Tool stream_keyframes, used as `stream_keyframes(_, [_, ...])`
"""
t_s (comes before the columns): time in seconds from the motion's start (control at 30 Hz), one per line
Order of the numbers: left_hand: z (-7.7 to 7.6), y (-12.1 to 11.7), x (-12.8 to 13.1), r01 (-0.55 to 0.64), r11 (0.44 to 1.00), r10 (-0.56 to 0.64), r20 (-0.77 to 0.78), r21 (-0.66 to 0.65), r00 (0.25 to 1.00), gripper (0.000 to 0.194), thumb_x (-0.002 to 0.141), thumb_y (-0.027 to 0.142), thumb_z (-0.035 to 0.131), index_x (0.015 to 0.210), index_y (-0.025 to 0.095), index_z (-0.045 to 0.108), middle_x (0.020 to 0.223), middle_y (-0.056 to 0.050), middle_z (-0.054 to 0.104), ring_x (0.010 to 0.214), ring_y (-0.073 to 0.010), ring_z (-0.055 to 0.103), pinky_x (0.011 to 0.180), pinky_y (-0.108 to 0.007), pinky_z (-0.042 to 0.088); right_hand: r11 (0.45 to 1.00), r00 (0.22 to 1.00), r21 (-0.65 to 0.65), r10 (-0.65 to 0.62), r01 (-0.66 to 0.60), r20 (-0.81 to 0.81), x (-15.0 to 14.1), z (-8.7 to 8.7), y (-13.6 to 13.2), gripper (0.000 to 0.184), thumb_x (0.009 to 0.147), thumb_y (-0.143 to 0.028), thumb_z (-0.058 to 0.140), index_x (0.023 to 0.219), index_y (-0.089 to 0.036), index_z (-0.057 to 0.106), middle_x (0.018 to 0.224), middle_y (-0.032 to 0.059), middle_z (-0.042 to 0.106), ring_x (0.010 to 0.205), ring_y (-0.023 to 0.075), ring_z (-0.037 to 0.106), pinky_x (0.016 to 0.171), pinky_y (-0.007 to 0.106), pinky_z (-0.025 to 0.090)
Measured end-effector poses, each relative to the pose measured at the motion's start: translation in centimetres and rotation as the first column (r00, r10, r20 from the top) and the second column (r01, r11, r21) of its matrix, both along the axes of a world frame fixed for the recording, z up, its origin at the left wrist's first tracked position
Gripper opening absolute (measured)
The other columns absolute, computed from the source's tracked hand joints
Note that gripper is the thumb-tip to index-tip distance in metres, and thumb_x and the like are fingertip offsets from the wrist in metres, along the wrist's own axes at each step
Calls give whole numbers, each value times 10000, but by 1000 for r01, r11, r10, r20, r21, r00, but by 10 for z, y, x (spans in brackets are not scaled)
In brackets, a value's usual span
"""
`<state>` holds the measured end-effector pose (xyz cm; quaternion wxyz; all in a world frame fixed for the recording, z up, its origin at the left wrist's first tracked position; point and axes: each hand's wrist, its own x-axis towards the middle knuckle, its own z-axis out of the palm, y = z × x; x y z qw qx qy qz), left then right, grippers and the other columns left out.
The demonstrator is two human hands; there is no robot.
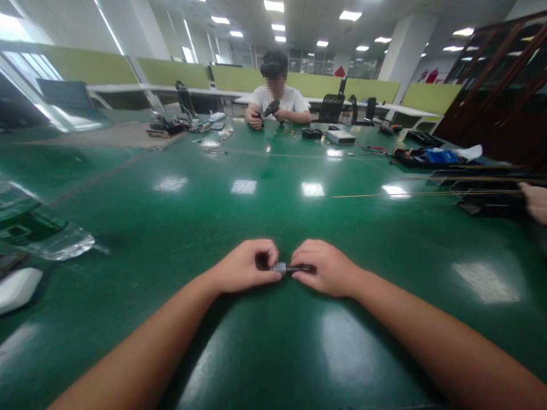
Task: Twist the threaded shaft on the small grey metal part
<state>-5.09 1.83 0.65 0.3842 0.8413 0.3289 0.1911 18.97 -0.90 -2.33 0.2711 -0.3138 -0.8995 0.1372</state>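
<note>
Both my hands rest on the green table [265, 353] close in front of me and meet at a small part. My left hand [245, 266] is curled, its fingertips pinched on the grey metal end of the small part [287, 268]. My right hand [327, 267] is curled too, gripping the dark thin end of the same part. The part lies level between the two hands, just above the table surface. Most of it is hidden by my fingers.
A clear plastic bag [43, 233] and a white object [17, 287] lie at the left edge. Thin long rods [427, 193] and dark cases [487, 196] sit right, beside another person's hand [536, 202]. Across the table a person [277, 102] holds a dark tool among scattered parts.
</note>
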Motion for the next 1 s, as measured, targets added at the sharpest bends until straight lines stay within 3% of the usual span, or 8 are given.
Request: stream_keyframes(1.0, [1, 0, 0, -11, 1000, 11, -19, 8, 1000, 198, 774, 254, 734, 720, 153, 572, 809, -4, 603, 748, -152, 561, 717, -266, 445, 1000, 1000, 11, -11, 11, 8, 2, 1, 0, 108, 846, -217, 701, 954, -205, 708, 985, 54, 730, 944, 197, 642, 856, 339, 477])
